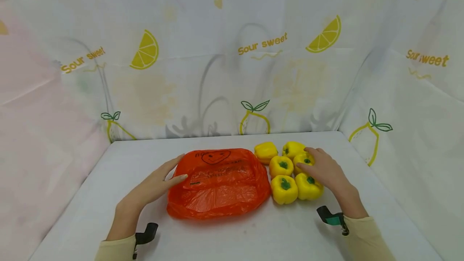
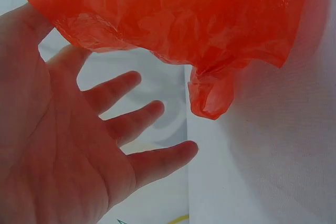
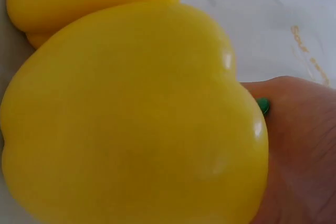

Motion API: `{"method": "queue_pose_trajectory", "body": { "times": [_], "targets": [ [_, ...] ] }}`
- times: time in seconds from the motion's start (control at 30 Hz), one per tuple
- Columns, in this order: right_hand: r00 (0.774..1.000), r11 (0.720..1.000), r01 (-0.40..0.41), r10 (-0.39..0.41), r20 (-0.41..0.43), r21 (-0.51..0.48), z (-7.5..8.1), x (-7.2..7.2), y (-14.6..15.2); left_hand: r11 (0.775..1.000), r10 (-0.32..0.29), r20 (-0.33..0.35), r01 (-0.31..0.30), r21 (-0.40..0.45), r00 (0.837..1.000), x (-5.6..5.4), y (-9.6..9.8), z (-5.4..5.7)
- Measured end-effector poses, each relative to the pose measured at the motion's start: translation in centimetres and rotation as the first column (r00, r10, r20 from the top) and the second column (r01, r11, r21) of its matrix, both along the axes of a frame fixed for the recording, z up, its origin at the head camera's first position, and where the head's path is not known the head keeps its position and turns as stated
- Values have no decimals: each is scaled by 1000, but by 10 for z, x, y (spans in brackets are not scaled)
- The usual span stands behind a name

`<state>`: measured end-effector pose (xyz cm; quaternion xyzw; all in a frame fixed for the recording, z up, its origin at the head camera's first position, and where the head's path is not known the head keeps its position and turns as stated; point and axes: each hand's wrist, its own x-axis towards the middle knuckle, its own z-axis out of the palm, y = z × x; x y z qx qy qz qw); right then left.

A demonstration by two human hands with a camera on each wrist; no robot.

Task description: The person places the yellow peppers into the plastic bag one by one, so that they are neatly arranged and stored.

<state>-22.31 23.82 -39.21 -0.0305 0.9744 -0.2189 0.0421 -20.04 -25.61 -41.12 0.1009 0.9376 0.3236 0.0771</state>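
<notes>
A red plastic bag (image 1: 221,190) with a printed smiling face lies puffed up on the white table. My left hand (image 1: 154,184) is at its left side, thumb over the front and fingers spread. In the left wrist view, the other fingers (image 2: 152,166) are apart from the bag (image 2: 173,14) and hold nothing. Several yellow bell peppers with green stems sit just right of the bag. My right hand (image 1: 328,172) grips one bell pepper (image 1: 302,158) in the right column between thumb and fingers. A nearer bell pepper (image 3: 131,119) hides its fingers in the right wrist view.
The white table (image 1: 232,241) runs back to a hanging cloth (image 1: 217,71) printed with lemons and lettering. Cloth also flanks both sides. Other bell peppers (image 1: 284,189) stand close together between the bag and my right hand.
</notes>
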Motion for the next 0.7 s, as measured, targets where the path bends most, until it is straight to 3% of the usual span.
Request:
{"method": "queue_pose_trajectory", "body": {
  "times": [0.33,0.7],
  "targets": [
    [998,997,4,2,68,-83,-1,-5,-1,999,-38,54,38,4,998,5,6,0],
    [1000,994,10,-11,-5,-112,10,-4,6,996,-63,63,59,63,996,3,8,-2]
  ]
}}
